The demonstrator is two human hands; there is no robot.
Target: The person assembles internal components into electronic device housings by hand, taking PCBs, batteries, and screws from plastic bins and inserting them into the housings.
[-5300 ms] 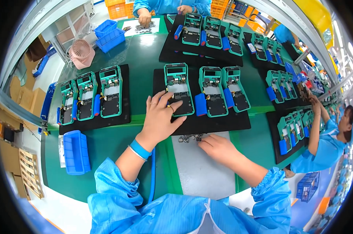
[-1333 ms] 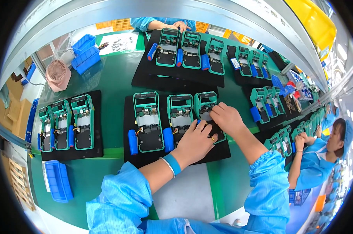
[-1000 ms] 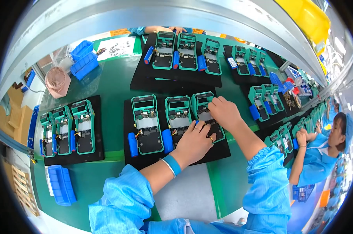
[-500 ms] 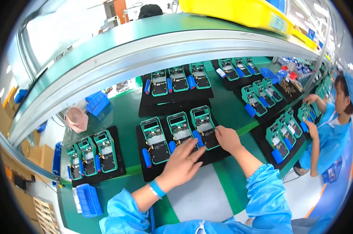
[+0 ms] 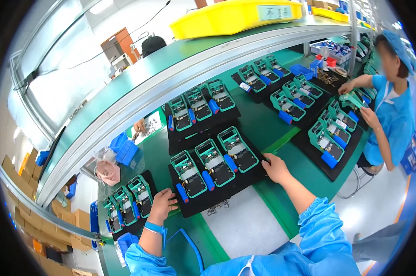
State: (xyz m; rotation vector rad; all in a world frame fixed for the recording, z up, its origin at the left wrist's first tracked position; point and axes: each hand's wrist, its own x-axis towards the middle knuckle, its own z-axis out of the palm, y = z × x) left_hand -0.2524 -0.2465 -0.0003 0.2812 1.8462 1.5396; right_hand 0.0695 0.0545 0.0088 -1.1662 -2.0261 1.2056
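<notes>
A black board [image 5: 240, 181] lies in front of me with three green-framed device housings on it: a left one [image 5: 189, 174], a middle one [image 5: 216, 163] and a right one [image 5: 238, 149]. Circuit parts show inside each. Beside them lie blue cylinders, among them one at the front left [image 5: 182, 193] and one by the middle housing [image 5: 208, 181]. My right hand [image 5: 276, 168] grips the board's right edge, thumb on top. At its left edge is my left hand [image 5: 163, 204], fingers curled against the side; their tips are partly hidden. Both hands are off the housings.
More boards with housings stand behind [image 5: 203, 103], at left [image 5: 127, 202] and at right [image 5: 330, 131]. Small metal rings [image 5: 217, 207] lie by the board's front edge. A pink fan [image 5: 107, 172] and blue bins [image 5: 124, 149] stand left. A co-worker [image 5: 387, 101] handles a housing.
My left hand has left the middle housing for the board's left edge. My right hand is now at the right edge. Metal rings show by the front edge. The view has shifted.
</notes>
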